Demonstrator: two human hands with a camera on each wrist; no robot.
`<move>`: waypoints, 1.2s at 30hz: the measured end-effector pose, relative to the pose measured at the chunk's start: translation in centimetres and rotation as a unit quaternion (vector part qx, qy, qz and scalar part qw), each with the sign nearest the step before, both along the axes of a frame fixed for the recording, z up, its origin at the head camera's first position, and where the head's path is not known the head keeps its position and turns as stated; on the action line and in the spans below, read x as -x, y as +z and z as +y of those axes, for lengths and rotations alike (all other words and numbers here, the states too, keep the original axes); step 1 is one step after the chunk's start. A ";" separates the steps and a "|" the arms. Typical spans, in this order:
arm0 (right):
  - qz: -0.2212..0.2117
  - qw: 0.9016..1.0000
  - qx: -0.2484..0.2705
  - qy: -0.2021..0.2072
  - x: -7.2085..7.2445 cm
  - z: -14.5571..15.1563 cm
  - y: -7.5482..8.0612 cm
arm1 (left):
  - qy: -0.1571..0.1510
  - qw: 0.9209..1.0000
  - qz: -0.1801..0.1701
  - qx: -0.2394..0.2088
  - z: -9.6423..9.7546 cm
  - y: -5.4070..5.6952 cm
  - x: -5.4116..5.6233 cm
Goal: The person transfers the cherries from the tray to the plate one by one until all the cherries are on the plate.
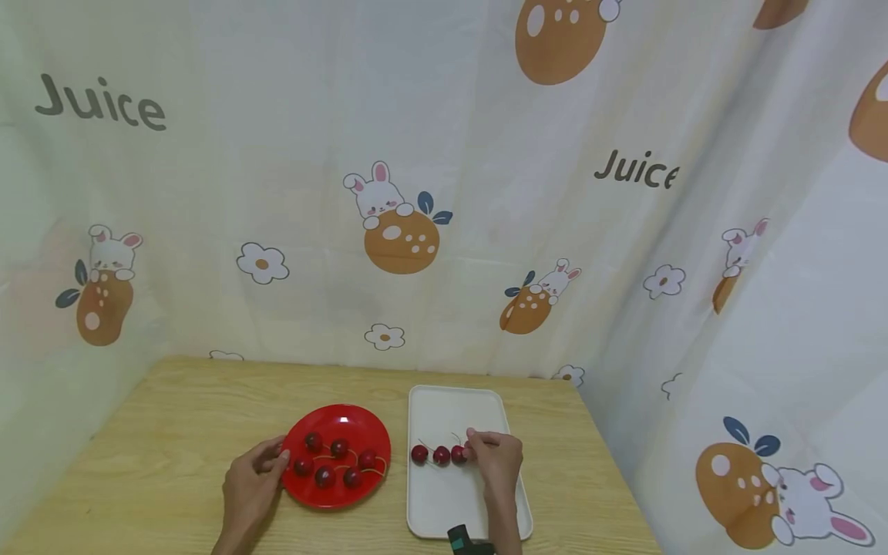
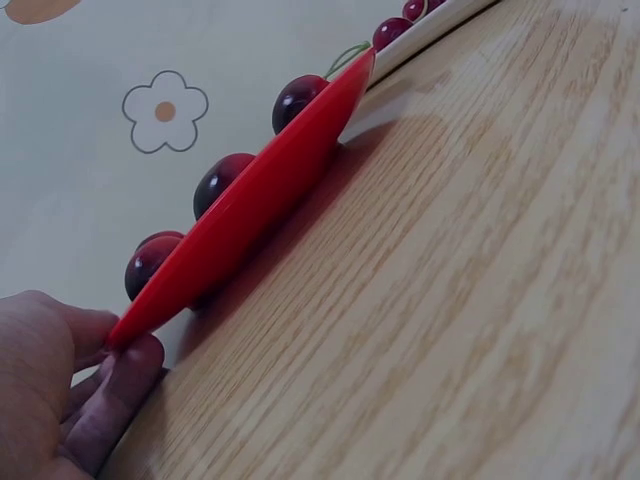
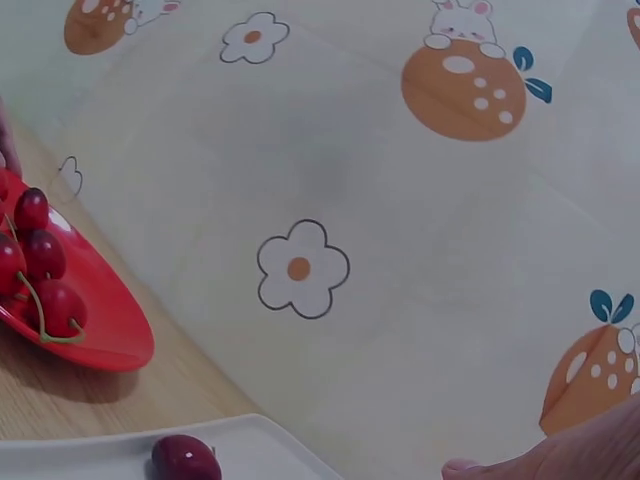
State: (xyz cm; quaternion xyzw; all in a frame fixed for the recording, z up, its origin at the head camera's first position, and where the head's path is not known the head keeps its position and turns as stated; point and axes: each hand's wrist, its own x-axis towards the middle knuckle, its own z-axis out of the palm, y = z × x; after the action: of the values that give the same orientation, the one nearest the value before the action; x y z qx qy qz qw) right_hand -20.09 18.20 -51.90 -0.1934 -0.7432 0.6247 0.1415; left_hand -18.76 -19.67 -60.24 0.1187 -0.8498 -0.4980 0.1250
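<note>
My left hand (image 1: 251, 486) pinches the near left rim of a red plate (image 1: 333, 497), thumb on top and fingers beneath, as the left wrist view shows. Several dark red cherries (image 1: 324, 476) with stems lie on the plate. Over the white tray (image 1: 451, 509), my right hand (image 1: 496, 460) holds a cherry (image 1: 468, 452) at its fingertips, mostly hidden by them. It is at the right end of a row of three cherries (image 1: 441, 455) lying across the tray. In the right wrist view only part of that hand shows, at the lower right.
Plate and tray stand side by side on a light wooden table (image 1: 187, 416), a narrow strip of wood between them. A curtain (image 1: 312, 308) printed with rabbits, fruit and flowers hangs behind the table and along its sides. A dark strap (image 1: 461, 539) shows at my right wrist.
</note>
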 end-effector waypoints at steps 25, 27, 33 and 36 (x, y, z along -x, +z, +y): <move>0.033 0.987 0.009 -0.159 -0.3 3.2 -2.0 | -0.004 1.000 -0.017 -0.011 0.0 0.0 0.1; 0.034 0.986 0.007 -0.162 -0.3 3.4 -2.3 | -0.005 1.000 -0.017 -0.010 0.0 0.1 0.1; 0.030 0.986 -0.004 -0.165 -0.6 3.8 -2.6 | 0.004 1.000 0.000 0.003 0.0 -0.2 0.0; 0.021 0.986 -0.007 -0.167 -0.7 3.9 -2.7 | 0.004 1.000 0.002 0.004 0.0 -0.3 0.0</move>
State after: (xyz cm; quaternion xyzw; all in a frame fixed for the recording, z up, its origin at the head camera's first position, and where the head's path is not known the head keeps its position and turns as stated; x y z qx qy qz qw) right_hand -19.37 22.09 -54.64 -0.3005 -0.7018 0.5910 0.2607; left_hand -18.77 -19.63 -60.53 0.1209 -0.8511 -0.4943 0.1293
